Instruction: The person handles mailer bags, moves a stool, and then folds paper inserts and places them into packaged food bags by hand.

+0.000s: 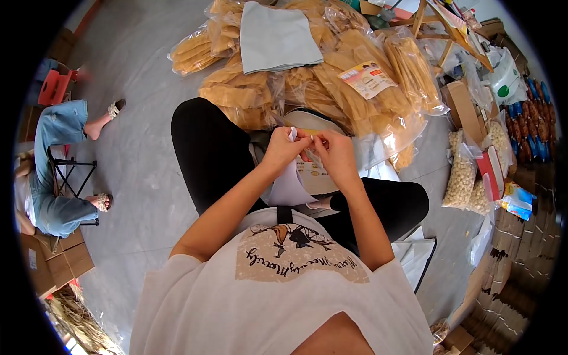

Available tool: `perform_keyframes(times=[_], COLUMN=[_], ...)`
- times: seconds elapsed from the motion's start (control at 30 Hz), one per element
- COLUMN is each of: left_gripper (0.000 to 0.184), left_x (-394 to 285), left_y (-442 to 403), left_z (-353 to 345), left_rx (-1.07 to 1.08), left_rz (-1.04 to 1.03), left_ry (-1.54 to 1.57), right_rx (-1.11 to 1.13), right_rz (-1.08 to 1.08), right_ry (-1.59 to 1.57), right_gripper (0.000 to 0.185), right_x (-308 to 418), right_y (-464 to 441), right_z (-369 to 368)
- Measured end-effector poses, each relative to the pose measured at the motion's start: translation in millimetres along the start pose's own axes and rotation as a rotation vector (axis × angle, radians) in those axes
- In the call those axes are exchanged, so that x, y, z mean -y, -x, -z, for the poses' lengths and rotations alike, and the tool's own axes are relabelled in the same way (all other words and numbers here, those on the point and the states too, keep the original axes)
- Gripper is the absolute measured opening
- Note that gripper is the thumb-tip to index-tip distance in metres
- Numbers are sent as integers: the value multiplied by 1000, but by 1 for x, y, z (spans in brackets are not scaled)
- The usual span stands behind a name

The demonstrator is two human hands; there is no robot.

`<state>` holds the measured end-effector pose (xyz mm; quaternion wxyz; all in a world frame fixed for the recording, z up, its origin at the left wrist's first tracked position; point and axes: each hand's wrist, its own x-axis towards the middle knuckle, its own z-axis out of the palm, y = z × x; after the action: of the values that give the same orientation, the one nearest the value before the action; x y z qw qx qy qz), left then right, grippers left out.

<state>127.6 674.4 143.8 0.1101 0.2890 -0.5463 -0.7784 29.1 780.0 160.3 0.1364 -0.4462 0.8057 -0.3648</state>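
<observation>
My left hand [281, 149] is closed, its fingers pinching a white strip of paper [290, 186] that curls down toward my lap. Close beside it, my right hand [335, 154] has thumb and fingertips pressed together near the left fingertips. Whatever small piece the right fingers grip is hidden. Beneath both hands lies something pale with a printed label [316, 173], partly covered by my fingers and wrists. Just beyond are clear bags of flat yellowish-tan strips [236, 92], one with a white and orange label [368, 80] on top.
A folded grey sheet [278, 38] rests on the bags. At the left, a person in jeans [59, 133] sits on a folding stool [74, 168]. Bags of pale round pieces [461, 174], an open carton [464, 112] and stacked cardboard [509, 272] line the right side.
</observation>
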Motion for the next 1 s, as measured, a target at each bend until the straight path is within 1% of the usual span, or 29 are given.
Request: perform_keyframes(times=[0.03,0.1,0.17,0.23,0.3,0.47,0.57,0.63,0.67,0.73,0.77,0.83,0.87,0.9,0.93,0.97,1.0], left_gripper=[11,11,10,11,11,9,8,8,8,8,9,9,10,10,10,11,11], left_x=[2,6,14,22,26,26,26,17,13,11,11,9,8,7,5,1,0], left_y=[-1,-3,-6,-8,-10,-7,-5,-2,-1,-3,-3,-3,-3,-3,-2,-2,-2], left_z=[1,1,-1,-2,-1,5,6,7,8,10,11,13,15,18,23,31,37], left_rx=[5,14,-21,-26,-30,19,-19,-17,-18,20,54,96,135,129,237,340,317], left_rz=[-7,-12,-24,-55,-82,29,14,38,60,63,66,81,95,90,71,44,21], left_ry=[3,6,-102,-107,-109,1,36,32,30,59,89,121,153,149,322,489,474], right_rx=[27,29,29,44,54,88,26,47,45,67,64,120,120,148,180,188,198], right_rz=[-39,-35,-25,5,3,26,43,-128,-133,-256,-257,-363,-362,-453,-539,-481,-413], right_ry=[-36,-2,28,206,232,287,255,18,18,-294,-295,-577,-580,-616,-654,-568,-484], right_gripper=[13,14,15,16,16,17,16,16,16,15,15,16,16,18,21,20,20], right_x=[0,-1,-2,-1,0,-7,-5,-3,-5,-12,-14,-19,-21,-24,-28,-58,-86], right_y=[0,0,1,2,3,6,6,4,4,1,0,-2,-3,-7,-11,-12,-16], right_z=[0,-1,-2,-4,-7,-18,-17,-13,-13,-13,-12,-8,-3,3,9,3,-6])
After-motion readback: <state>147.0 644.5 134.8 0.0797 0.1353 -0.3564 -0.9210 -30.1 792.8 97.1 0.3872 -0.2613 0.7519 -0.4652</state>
